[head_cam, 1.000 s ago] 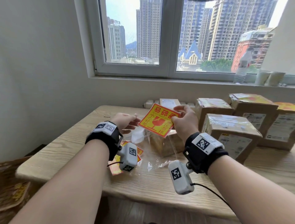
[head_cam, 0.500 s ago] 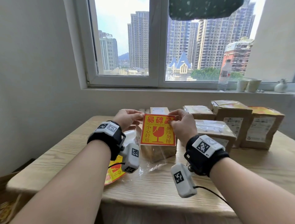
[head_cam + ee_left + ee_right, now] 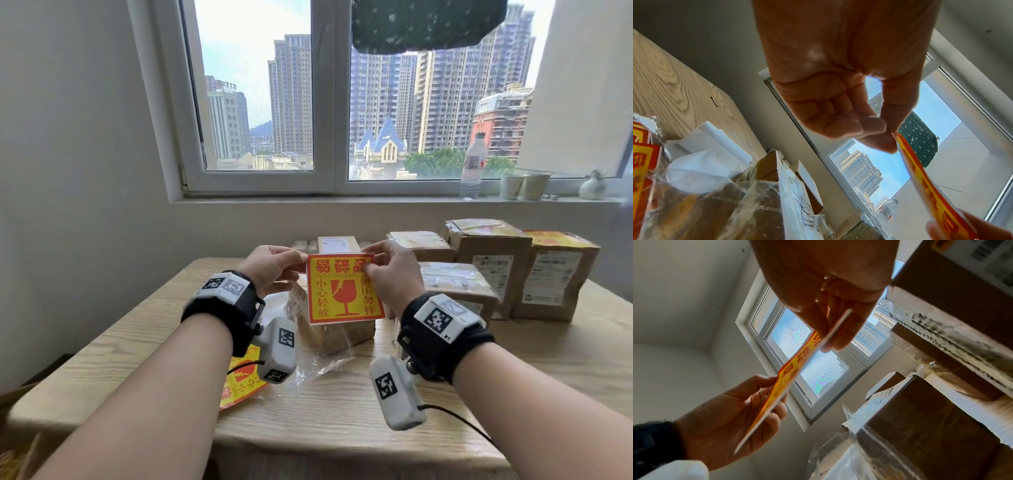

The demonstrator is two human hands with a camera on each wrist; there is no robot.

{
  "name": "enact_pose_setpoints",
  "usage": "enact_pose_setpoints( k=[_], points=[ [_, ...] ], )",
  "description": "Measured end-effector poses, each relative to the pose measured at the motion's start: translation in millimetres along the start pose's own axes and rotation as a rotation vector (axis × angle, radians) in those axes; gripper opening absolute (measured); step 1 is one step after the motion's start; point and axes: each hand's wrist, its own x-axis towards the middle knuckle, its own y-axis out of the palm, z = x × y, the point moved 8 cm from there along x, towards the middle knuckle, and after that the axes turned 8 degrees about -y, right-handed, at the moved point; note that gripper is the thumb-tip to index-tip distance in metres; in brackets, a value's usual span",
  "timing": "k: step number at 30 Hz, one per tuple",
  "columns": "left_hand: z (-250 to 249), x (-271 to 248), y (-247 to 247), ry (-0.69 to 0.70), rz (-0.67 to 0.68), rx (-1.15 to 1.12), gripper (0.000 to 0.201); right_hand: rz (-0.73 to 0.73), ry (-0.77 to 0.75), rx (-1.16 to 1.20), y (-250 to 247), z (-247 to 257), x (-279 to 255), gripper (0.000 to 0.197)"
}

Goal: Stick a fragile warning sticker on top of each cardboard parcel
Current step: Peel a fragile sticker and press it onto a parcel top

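Observation:
A red and yellow fragile sticker [image 3: 344, 289] hangs upright in the air between both hands, facing me. My left hand [image 3: 274, 270] pinches its top left corner; my right hand [image 3: 390, 270] pinches its top right corner. In the left wrist view thumb and forefinger of the left hand [image 3: 885, 134] meet on the sticker [image 3: 931, 194] edge. In the right wrist view the right hand [image 3: 830, 321] nips the sticker [image 3: 789, 378] edge-on. Behind and below the sticker stands a cardboard parcel [image 3: 329, 332] wrapped in clear film. Several more parcels [image 3: 489, 260] stand at the right, some with stickers on top.
A stack of spare stickers [image 3: 239, 387] in a clear bag lies on the wooden table [image 3: 342, 428] under my left wrist. White backing paper [image 3: 705, 155] lies beside the wrapped parcel. A bottle [image 3: 474, 164] and cups [image 3: 524, 185] stand on the windowsill.
The sticker has gone from tilted and held by the right hand alone to upright, with the left hand now pinching its other top corner. My view has tipped up.

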Motion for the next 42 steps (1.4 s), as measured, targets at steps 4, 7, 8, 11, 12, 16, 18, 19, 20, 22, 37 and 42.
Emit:
enact_pose_setpoints(
  k=[4,7,8,11,12,16,18,19,20,22,37,42],
  points=[
    [-17.3,-4.6,4.6,0.038,0.038,-0.065,0.010,-0.050,-0.148,-0.135,-10.8,31.0,-1.8,0.030],
    [-45.2,-14.4,13.0,0.111,0.086,-0.113,0.011,-0.028,-0.345,-0.207,-16.2,76.5,-2.2,0.036],
    [-53.4,-18.3,16.7,0.131,0.106,-0.123,0.010,-0.006,-0.387,-0.226,-16.5,87.3,-2.0,0.037],
    [-64.6,-26.2,28.2,0.156,0.169,-0.130,0.011,-0.009,-0.450,-0.349,-23.1,101.3,-1.2,0.034],
    [-65.0,-28.5,31.5,0.155,0.189,-0.130,0.011,-0.019,-0.457,-0.354,-25.8,101.0,-1.0,0.031],
    [-61.1,-34.3,44.1,0.145,0.253,-0.118,0.013,-0.052,-0.453,-0.239,-30.6,90.8,-4.9,0.014],
    [-59.6,-35.1,47.6,0.142,0.263,-0.114,0.014,-0.062,-0.459,-0.209,-31.2,87.7,-7.9,0.013],
    [-58.7,-35.5,49.1,0.139,0.268,-0.109,0.013,-0.063,-0.465,-0.198,-32.1,87.1,-9.5,0.014],
    [-58.2,-35.7,49.7,0.138,0.271,-0.106,0.012,-0.061,-0.472,-0.189,-32.5,87.2,-10.3,0.016],
    [-56.9,-35.4,51.4,0.133,0.279,-0.099,0.012,-0.055,-0.477,-0.182,-33.9,86.8,-10.7,0.019],
    [-54.3,-27.7,61.5,0.126,0.212,-0.026,0.013,-0.042,-0.478,-0.244,-31.1,83.4,-11.8,0.013],
    [-51.0,-23.4,55.5,0.132,0.104,-0.034,0.012,-0.047,-0.497,-0.274,-29.0,83.4,-12.8,0.012]
  ],
)
